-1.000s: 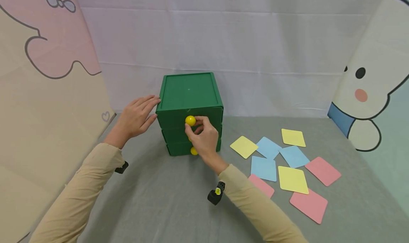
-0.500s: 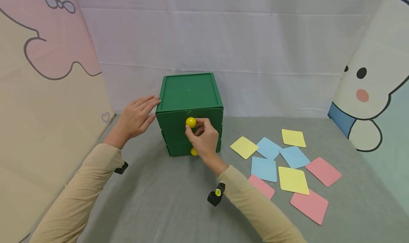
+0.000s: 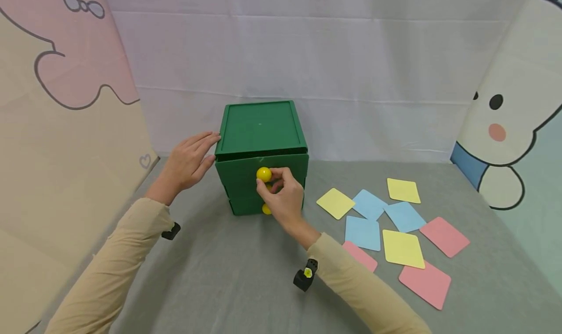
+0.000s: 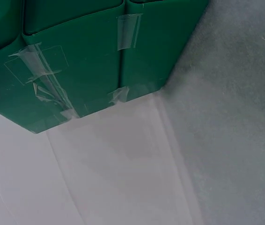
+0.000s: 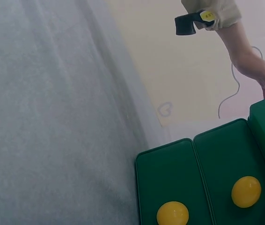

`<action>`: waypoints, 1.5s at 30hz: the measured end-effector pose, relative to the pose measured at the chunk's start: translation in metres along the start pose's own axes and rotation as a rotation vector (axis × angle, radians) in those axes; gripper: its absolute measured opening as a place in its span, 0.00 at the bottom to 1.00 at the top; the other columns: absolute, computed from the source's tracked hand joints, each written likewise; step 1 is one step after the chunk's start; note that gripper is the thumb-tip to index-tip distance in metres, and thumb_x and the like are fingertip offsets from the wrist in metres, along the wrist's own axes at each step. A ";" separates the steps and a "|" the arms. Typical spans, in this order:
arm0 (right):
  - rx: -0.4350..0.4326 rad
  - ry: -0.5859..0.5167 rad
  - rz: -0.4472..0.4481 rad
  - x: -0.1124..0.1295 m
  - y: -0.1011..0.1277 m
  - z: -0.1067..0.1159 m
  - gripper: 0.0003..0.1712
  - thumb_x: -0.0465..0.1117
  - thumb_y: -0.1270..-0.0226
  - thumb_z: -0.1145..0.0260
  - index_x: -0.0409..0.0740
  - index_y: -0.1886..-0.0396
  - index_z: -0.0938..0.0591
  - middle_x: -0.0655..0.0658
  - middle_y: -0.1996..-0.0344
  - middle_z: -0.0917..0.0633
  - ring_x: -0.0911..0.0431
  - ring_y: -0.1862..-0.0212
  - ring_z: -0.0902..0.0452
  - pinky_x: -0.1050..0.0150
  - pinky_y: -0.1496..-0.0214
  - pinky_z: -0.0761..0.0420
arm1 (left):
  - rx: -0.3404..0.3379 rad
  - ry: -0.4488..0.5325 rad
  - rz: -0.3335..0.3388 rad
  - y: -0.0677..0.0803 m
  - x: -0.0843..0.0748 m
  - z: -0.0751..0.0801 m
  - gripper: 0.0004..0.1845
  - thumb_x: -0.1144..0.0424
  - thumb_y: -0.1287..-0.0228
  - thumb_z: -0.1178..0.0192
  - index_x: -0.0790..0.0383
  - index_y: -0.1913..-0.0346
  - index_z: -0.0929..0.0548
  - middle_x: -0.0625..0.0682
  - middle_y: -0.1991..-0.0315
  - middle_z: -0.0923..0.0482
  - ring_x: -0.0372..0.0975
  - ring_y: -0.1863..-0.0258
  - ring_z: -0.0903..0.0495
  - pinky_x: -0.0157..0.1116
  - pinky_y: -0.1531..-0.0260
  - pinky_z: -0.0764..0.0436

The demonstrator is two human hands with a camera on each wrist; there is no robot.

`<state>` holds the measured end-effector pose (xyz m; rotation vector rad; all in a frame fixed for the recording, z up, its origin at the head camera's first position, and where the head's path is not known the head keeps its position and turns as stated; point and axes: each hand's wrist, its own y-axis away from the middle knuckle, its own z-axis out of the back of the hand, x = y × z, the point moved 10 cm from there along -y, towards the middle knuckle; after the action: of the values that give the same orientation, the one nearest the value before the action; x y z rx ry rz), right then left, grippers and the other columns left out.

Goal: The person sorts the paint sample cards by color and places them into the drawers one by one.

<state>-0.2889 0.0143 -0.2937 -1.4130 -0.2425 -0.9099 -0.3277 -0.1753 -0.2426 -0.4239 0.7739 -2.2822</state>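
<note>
A green three-drawer box [image 3: 260,127] stands on the grey cloth, with a round yellow knob on each drawer front. Its top drawer [image 3: 237,175] sticks out a little, leaving a dark gap under the top panel. My right hand [image 3: 285,195] pinches the top yellow knob [image 3: 264,174] between thumb and fingers. Against the box's upper left edge rest the straight fingers of my left hand [image 3: 186,166]. In the right wrist view the two lower drawer fronts [image 5: 170,173] are flush. Clear tape [image 4: 48,77] joins the drawer units' side in the left wrist view.
To the right lie several square cards: yellow [image 3: 403,248], blue [image 3: 362,232] and pink [image 3: 425,284], some overlapping. Behind the box hangs a white cloth [image 3: 373,80]. Printed cloth walls [image 3: 66,178] stand at both sides.
The top drawer has come out slightly toward me, opening a gap below the top panel. My right hand has moved back and down with its knob. The left hand stays put.
</note>
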 end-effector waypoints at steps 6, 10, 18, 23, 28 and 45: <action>0.014 -0.037 -0.004 0.003 0.006 0.006 0.15 0.40 0.49 0.31 0.37 0.63 0.23 0.45 0.72 0.18 0.59 0.79 0.27 0.72 0.78 0.26 | 0.014 0.032 0.035 -0.001 0.002 -0.003 0.33 0.45 0.29 0.69 0.70 0.40 0.31 0.63 0.43 0.30 0.52 0.41 0.33 0.51 0.44 0.34; 0.029 -0.055 -0.021 0.005 0.010 0.008 0.16 0.40 0.48 0.31 0.37 0.63 0.23 0.44 0.71 0.18 0.58 0.78 0.27 0.72 0.79 0.27 | 0.005 0.058 0.053 -0.001 0.003 -0.005 0.33 0.44 0.29 0.68 0.70 0.40 0.31 0.63 0.43 0.29 0.52 0.42 0.32 0.51 0.45 0.33; 0.043 -0.058 -0.039 0.012 0.017 0.015 0.15 0.39 0.48 0.31 0.38 0.63 0.24 0.45 0.71 0.19 0.59 0.77 0.27 0.71 0.79 0.28 | 0.001 0.096 0.089 0.000 0.007 -0.007 0.34 0.44 0.29 0.69 0.70 0.39 0.31 0.64 0.43 0.30 0.53 0.42 0.33 0.52 0.44 0.34; 0.047 -0.051 -0.031 0.017 0.022 0.019 0.15 0.39 0.49 0.30 0.38 0.63 0.23 0.46 0.72 0.19 0.61 0.77 0.28 0.72 0.79 0.28 | 0.008 0.097 0.094 0.000 0.006 -0.007 0.32 0.45 0.29 0.66 0.70 0.40 0.31 0.63 0.43 0.30 0.53 0.42 0.33 0.52 0.44 0.34; 0.043 -0.045 -0.012 0.021 0.027 0.023 0.16 0.39 0.50 0.29 0.39 0.63 0.23 0.46 0.72 0.19 0.61 0.77 0.27 0.71 0.79 0.27 | 0.018 0.094 0.096 0.000 0.006 -0.007 0.30 0.47 0.29 0.64 0.70 0.40 0.31 0.63 0.43 0.30 0.52 0.42 0.33 0.52 0.44 0.34; 0.056 -0.085 0.034 0.038 0.038 0.034 0.18 0.31 0.57 0.27 0.33 0.65 0.24 0.42 0.74 0.19 0.54 0.80 0.27 0.63 0.83 0.27 | 0.029 0.089 0.115 0.001 0.008 -0.009 0.31 0.46 0.29 0.65 0.70 0.39 0.32 0.63 0.42 0.30 0.52 0.41 0.33 0.52 0.43 0.35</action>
<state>-0.2264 0.0267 -0.2903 -1.4016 -0.3046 -0.8108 -0.3374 -0.1782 -0.2492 -0.2588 0.7877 -2.2143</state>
